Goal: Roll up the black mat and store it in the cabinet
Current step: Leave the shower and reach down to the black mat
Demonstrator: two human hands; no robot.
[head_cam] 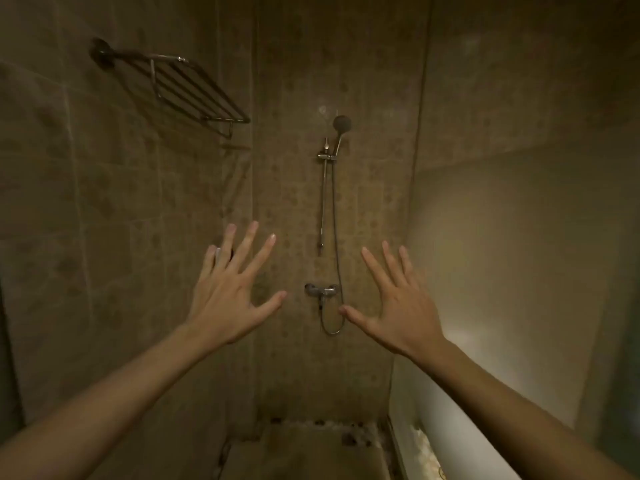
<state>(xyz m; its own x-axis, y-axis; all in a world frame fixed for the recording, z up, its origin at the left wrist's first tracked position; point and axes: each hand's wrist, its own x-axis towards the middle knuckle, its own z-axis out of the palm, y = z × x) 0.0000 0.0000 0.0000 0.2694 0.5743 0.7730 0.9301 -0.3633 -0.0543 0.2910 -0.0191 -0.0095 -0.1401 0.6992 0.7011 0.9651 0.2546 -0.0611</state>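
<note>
Both my arms are stretched out in front of me inside a dim, brown-tiled shower stall. My left hand [231, 292] has its fingers spread wide and holds nothing. My right hand [398, 306] is spread the same way, back toward me, also empty. The two hands hover apart on either side of the shower mixer. No black mat and no cabinet can be seen in this view.
A shower head [342, 124] on a rail with a hose hangs on the far wall above a mixer tap [321, 290]. A metal wire rack [188, 86] is fixed high on the left wall. A glass panel [512, 265] closes the right side. Pebbled shower floor [304, 452] lies below.
</note>
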